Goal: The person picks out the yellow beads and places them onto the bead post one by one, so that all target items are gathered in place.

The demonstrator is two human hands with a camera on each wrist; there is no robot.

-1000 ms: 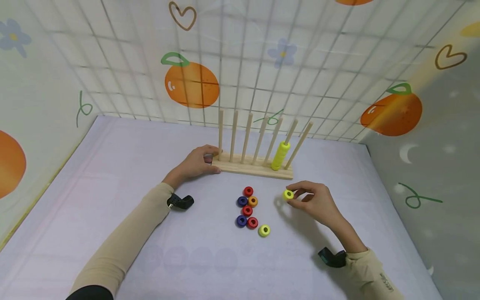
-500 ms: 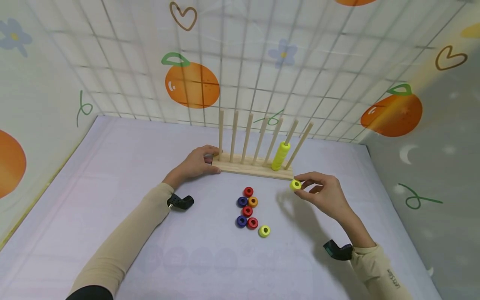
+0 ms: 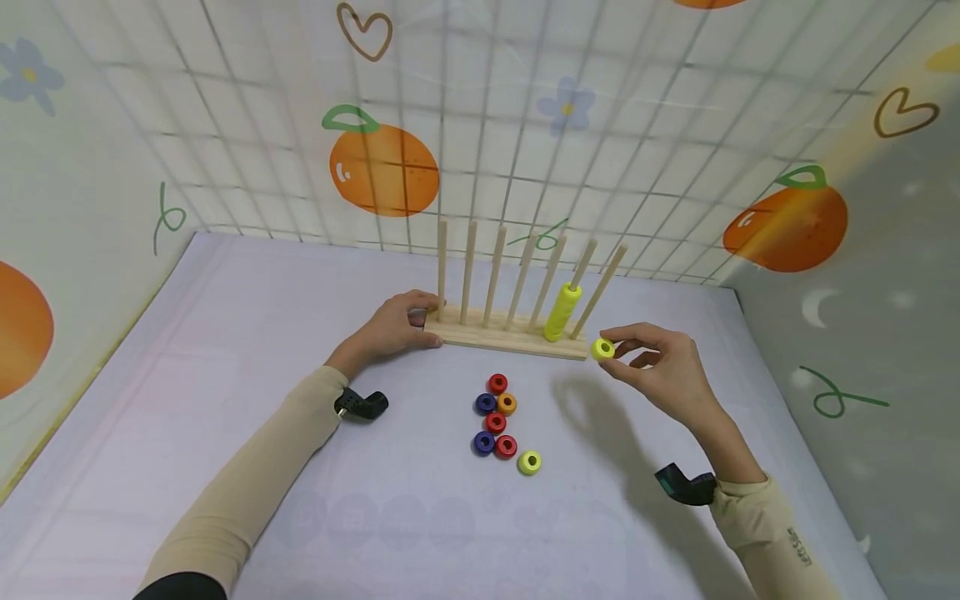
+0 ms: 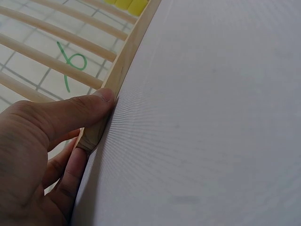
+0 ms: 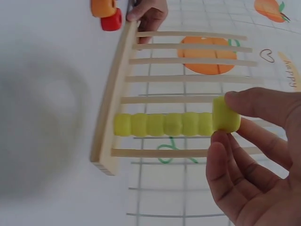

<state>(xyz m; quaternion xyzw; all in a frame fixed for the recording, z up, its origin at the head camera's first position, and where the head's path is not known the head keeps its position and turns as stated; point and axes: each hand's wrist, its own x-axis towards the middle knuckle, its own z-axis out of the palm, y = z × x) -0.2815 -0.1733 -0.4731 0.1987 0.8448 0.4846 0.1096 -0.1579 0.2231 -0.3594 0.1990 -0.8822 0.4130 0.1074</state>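
A wooden peg rack (image 3: 510,337) with a row of upright pegs stands on the table. Its left end is gripped by my left hand (image 3: 393,323), thumb on the front edge and fingers behind, as the left wrist view shows. Several yellow beads (image 3: 561,313) are stacked on the second peg from the right. My right hand (image 3: 663,371) pinches one yellow bead (image 3: 602,349) between thumb and fingers, above the table just off the rack's right end. In the right wrist view this held bead (image 5: 226,115) overlaps the line of the stacked ones.
In front of the rack lie loose beads: red (image 3: 497,383), dark blue (image 3: 484,442), orange (image 3: 507,404) and one yellow bead (image 3: 529,462). A patterned cloth wall (image 3: 480,142) rises behind the table.
My right hand has moved up and to the right with the yellow bead, from beside the loose beads to the rack's right end. The left hand and rack stay in place.
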